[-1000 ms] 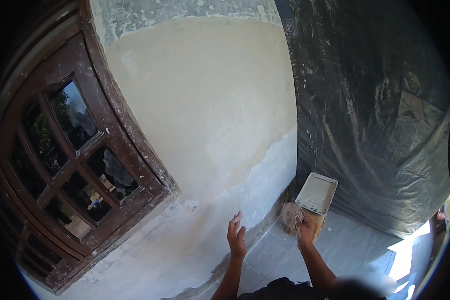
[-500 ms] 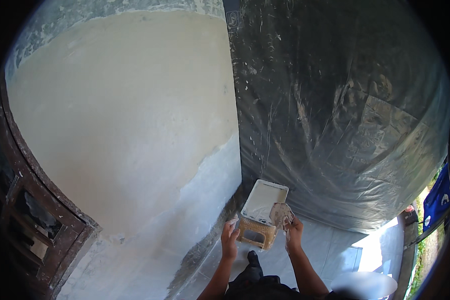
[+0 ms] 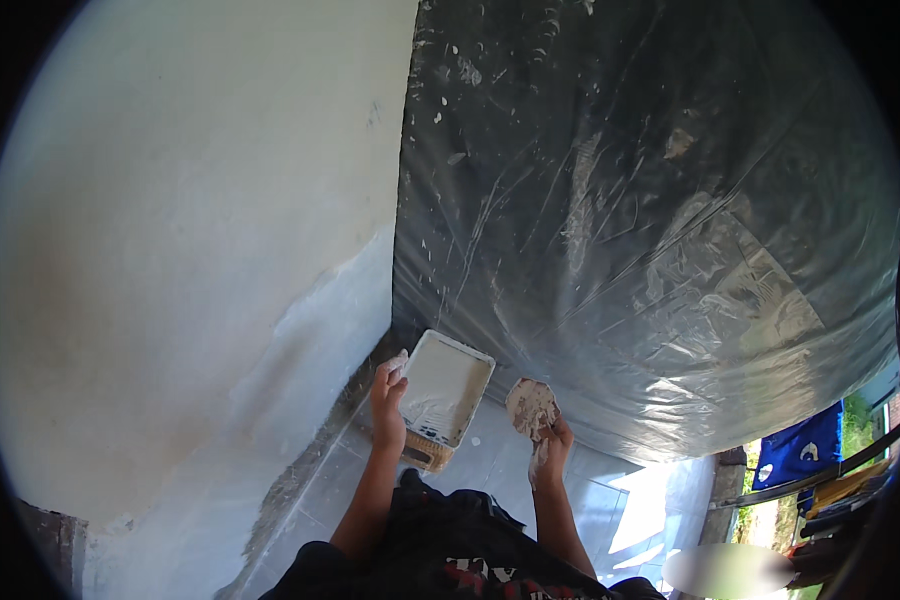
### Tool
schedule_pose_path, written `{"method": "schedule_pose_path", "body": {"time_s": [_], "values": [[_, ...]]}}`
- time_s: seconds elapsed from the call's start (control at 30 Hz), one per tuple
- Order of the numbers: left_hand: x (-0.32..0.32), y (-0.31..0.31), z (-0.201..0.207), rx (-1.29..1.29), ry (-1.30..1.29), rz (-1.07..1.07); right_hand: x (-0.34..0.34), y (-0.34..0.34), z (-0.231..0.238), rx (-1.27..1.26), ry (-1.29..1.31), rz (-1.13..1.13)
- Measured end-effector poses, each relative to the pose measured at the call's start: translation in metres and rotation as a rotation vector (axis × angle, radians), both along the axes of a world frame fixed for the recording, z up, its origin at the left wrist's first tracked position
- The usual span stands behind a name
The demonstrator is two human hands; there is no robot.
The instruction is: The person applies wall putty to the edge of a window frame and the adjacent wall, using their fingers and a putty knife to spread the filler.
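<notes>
My left hand is raised beside the left rim of a rectangular tray, its fingers and thumb apart and its fingertips coated white. The tray has a dark-smeared rim and contains creamy white paste, with streaks at its near end. It rests on a tan woven-look plastic stool. To the right of the tray, my right hand grips the lower edge of a flat, roundish piece caked with beige paste; its exact kind is unclear. White smears mark my right fingers and wrist.
A partly coated wall rises on the left. Black plastic sheeting spattered with white hangs ahead and right, meeting the wall at the corner. Grey floor tiles lie below. A blue cloth hangs at far right.
The view has swung to the right and closer to the tray. My right hand, with the caked piece, has moved from over the tray's near corner to its right side.
</notes>
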State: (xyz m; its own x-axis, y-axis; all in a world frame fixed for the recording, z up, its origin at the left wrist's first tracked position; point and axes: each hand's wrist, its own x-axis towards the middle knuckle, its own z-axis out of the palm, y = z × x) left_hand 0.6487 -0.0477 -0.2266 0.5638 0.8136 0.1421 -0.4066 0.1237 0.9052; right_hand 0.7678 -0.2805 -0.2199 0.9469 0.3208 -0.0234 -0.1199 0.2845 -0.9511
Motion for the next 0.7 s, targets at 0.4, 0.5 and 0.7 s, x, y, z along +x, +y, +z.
{"method": "schedule_pose_path", "body": {"time_s": [0.4,0.5,0.7], "values": [[0.023,0.007,-0.077,-0.317,0.092,0.440,0.133,0.054,-0.067,-0.329,0.052,0.401],[0.024,-0.014,-0.126,-0.394,0.246,0.542,0.173,0.084,-0.097,-0.433,0.043,0.631],[0.077,-0.088,-0.186,-0.664,0.346,0.795,0.236,0.147,-0.179,-0.834,-0.159,1.136]]}}
